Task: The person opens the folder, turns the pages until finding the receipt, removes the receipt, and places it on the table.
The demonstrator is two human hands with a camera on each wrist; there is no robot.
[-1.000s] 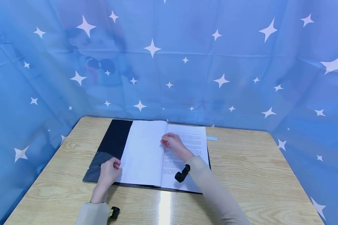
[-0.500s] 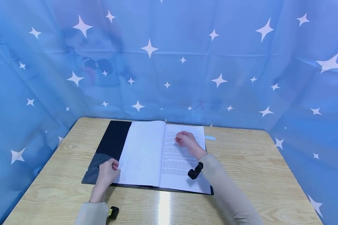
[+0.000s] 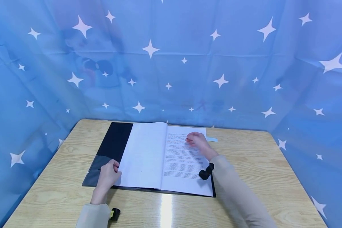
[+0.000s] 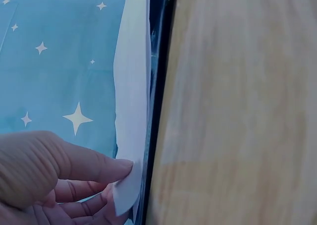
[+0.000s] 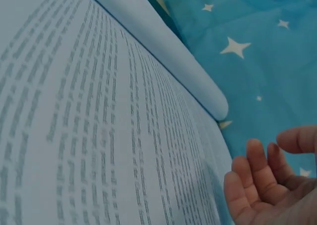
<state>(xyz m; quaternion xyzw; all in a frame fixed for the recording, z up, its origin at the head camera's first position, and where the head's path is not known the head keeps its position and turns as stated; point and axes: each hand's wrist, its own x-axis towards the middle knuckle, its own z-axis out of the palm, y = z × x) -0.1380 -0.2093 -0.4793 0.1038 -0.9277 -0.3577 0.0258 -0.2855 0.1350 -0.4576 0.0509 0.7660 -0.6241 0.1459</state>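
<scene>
A black folder lies spread flat near the back edge of the table, with a blue curtain close behind it. Its left page is white, and its right page has rows of small print. The left hand is at the near left part of the folder, and its thumb and fingers pinch the left edge of the paper. A grey pocket sits by this hand. The right hand is over the top right part of the right page, with its fingers softly bent, a bit apart, and holding nothing; I cannot tell if it touches the page. A light blue tab pokes out past the right edge, just beside that hand. Wood stretches far to the right, with more wood along the front edge of the folder
</scene>
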